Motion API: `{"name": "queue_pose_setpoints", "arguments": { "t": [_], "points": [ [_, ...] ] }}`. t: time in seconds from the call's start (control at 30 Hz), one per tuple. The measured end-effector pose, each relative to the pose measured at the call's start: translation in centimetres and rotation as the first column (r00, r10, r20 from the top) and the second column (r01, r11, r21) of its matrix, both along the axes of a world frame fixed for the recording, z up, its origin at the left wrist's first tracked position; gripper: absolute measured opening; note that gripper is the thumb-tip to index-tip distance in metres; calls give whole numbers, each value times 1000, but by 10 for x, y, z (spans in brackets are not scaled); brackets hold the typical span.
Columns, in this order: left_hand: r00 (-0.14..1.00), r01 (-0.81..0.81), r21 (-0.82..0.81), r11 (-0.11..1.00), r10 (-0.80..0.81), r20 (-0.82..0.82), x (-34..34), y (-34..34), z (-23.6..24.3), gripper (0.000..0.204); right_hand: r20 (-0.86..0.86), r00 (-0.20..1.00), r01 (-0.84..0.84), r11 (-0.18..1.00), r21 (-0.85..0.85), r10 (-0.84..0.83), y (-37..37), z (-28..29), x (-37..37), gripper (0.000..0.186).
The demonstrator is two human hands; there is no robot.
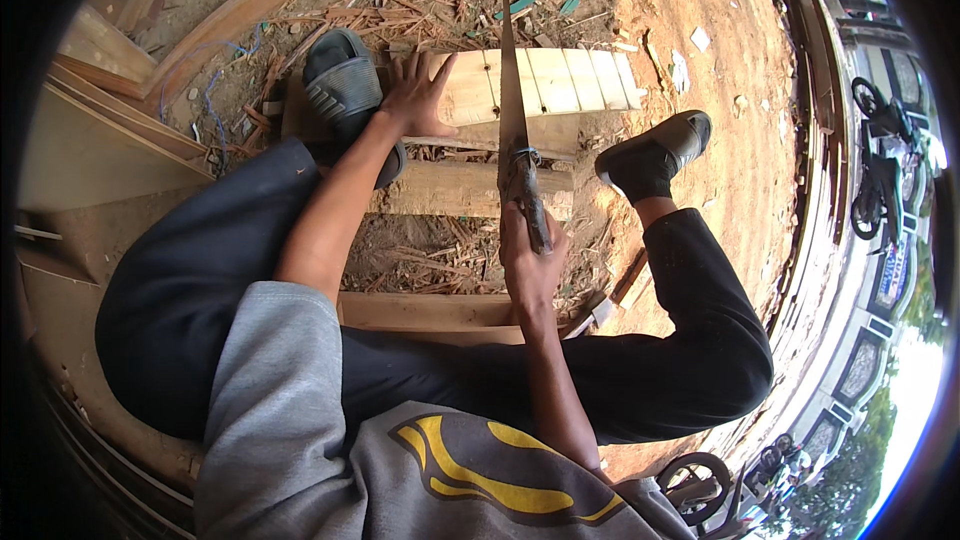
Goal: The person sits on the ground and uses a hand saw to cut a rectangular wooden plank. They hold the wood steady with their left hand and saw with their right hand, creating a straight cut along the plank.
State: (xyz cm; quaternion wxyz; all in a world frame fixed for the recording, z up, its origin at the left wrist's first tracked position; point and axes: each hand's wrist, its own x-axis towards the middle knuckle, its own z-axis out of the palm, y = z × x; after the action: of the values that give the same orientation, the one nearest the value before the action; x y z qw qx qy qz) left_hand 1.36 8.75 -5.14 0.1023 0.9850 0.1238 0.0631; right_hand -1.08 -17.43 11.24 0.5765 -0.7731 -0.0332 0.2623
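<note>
A pale, slightly curved board (470, 90) with several dark lines across it lies on a wooden support. My left hand (415, 97) presses flat on its left end, thumb and fingers spread. In my right hand (534, 255) is a handsaw (513, 105), the fingers wrapped round its worn dark handle. The blade points away from me and crosses the board near its middle; whether its teeth sit in a cut, I cannot tell. My left foot, in a dark slide sandal (343, 80), rests beside my left hand.
Another plank (450, 188) lies just nearer than the board, with a wooden beam (430, 310) closer to me. Wood scraps and shavings (440, 0) litter the ground. My right sandalled foot (665, 152) stands on bare earth. Plywood sheets (100, 150) lean at the left; motorbikes (880, 160) stand far right.
</note>
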Motion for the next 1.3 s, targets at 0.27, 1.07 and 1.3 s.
{"name": "queue_pose_setpoints", "arguments": {
  "t": [0.27,1.07,1.3],
  "points": [
    [972,74,-141,987,-103,-210,-13,-14,19,120,-19,997,-74,994,-83,73,-13,-3,-14,25],
    [961,138,-182,974,-176,-211,-16,-14,4,127,-120,987,-115,989,-94,104,-5,-26,-4,29],
    [936,110,-230,967,-179,-305,-15,-17,13,123,-148,984,-118,986,-115,100,-4,-30,1,28]
  ]
}}
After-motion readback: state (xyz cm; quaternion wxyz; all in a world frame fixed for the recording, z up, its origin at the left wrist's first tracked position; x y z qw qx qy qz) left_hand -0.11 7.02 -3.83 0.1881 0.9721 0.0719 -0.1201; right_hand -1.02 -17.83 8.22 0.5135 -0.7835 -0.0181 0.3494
